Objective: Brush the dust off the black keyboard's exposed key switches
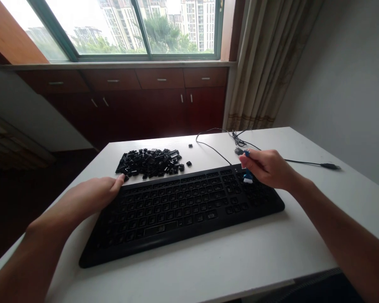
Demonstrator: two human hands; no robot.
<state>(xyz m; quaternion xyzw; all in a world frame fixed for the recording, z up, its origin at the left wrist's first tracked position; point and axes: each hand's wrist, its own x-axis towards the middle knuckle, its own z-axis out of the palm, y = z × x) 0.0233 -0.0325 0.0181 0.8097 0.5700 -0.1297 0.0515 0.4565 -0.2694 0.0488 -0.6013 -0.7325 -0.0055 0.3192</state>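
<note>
In the head view, a wide black keyboard (183, 214) lies at an angle across a white table (240, 256), filling the lower middle of the frame. The left hand (94, 192) lies at the lower left, its fingers (118, 182) together and extended, with the fingertips touching the keyboard's top edge near its upper left corner. The right hand (268, 168) is at the right, its thumb and fingers pressed together, pinching a small blue-and-white plastic tool (248, 176). The tool hangs over the upper right end of the keyboard, above the number block. The hand hides part of it, and I cannot tell whether its lower end touches the keys.

Above the keyboard, toward the upper left of the table, lies a heap of loose black keycaps (148, 163), almost at the left fingertips. Two stray keycaps (188, 163) sit just to its right. A thin black cable (217, 147) loops across the table's far side, ending in a plug (330, 166) at the right. Wooden cabinets (129, 101) and a window (145, 29) fill the top of the frame, with a curtain (265, 63) at the upper right.
</note>
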